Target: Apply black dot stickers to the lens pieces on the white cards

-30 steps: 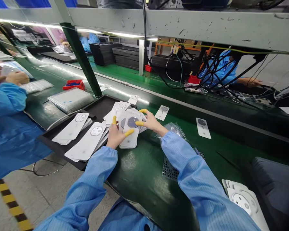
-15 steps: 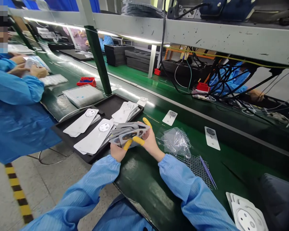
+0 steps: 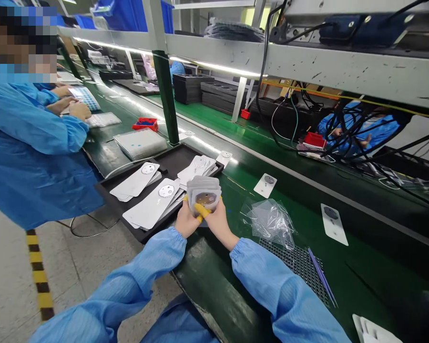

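Observation:
A stack of small grey cards (image 3: 205,188) with a dark round part on its front one is held upright between my two hands. My left hand (image 3: 186,220) grips its lower left side, and my right hand (image 3: 218,220) its lower right side. Yellow covers on some of my fingers press against the front. Beside my hands, a black tray (image 3: 139,236) holds piles of white cards (image 3: 152,206), each topped by a round marking.
Right of my hands lie clear plastic bags (image 3: 270,219), a black perforated mat (image 3: 296,257) and purple tweezers (image 3: 321,276). White cards (image 3: 334,224) lie farther along. A person in blue (image 3: 28,128) works at the left. A shelf beam (image 3: 307,66) crosses above.
The stack has gone from tilted and fanned to upright and squared, with its front facing me. My hands have come closer together around it. The view has shifted.

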A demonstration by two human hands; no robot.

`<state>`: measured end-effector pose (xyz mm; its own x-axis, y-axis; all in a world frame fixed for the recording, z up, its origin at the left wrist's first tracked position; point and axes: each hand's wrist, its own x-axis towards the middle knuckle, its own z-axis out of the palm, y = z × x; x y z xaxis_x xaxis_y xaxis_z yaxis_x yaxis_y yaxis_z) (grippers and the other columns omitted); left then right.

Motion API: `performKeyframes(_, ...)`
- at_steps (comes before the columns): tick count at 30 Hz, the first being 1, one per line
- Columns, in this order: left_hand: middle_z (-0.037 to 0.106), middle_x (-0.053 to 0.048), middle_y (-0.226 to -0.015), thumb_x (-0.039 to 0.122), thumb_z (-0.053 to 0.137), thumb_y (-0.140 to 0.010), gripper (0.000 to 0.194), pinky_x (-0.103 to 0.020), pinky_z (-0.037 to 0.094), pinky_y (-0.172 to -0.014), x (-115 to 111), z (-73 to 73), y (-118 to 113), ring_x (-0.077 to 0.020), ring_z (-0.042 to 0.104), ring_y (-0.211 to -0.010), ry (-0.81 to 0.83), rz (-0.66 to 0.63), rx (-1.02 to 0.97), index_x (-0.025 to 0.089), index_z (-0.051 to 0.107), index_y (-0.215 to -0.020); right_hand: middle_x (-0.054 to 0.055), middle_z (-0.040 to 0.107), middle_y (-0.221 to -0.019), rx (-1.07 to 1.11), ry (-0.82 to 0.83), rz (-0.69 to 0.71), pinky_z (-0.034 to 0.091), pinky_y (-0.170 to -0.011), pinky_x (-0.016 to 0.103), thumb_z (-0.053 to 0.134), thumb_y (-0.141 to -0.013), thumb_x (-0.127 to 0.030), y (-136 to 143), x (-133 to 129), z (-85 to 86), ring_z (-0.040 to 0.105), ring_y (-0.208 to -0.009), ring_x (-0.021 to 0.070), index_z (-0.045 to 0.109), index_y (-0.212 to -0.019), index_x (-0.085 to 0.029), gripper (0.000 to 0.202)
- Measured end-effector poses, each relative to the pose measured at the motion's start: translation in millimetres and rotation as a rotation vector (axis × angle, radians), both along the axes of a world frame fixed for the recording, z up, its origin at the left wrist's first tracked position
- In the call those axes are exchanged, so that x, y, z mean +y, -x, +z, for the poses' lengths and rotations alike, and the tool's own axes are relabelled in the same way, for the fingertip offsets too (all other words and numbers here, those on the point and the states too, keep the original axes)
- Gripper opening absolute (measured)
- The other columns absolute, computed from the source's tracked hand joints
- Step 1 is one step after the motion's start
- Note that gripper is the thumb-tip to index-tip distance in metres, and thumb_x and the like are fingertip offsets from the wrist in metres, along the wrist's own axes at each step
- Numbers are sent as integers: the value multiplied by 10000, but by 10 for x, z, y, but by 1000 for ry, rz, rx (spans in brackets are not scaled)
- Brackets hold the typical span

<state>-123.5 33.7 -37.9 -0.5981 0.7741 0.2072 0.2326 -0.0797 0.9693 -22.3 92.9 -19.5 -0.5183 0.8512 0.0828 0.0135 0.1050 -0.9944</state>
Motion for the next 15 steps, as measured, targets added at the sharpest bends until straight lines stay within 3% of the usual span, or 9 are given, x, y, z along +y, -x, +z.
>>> performKeyframes(5,685,-115,-1046,287,830,-565,656,-435,554,-809,111,491,378,-308,670,-954,89,-93,-100,143,543,-1138,90,612,-1239,-4,21,66,511,-940,341,672,-779,-424,273,172,430,605,-1107,209,485,-1198,-204,508)
performKeyframes(9,665,-90,-1033,322,648,-854,329,-384,571,-726,352,859,984,-207,666,-857,272,-159,-172,129,596,-1115,101,581,-1282,-77,34,121,545,-856,328,597,-847,-412,343,336,678,642,-1000,188,447,-1307,-201,528)
performKeyframes(12,614,-82,-1153,321,579,-910,319,-407,550,-803,612,1051,1497,-221,632,-966,364,-97,-156,142,577,-1174,94,593,-1264,-143,25,104,556,-798,320,579,-860,-378,64,462,736,663,-917,168,474,-1305,-209,487)
performKeyframes(15,589,-91,-1208,318,581,-909,349,-438,530,-844,896,1115,1844,-246,612,-1021,363,-26,-96,137,560,-1207,70,644,-1193,-206,-1,39,560,-769,304,572,-860,-367,-516,622,713,681,-894,159,585,-1179,-225,350)
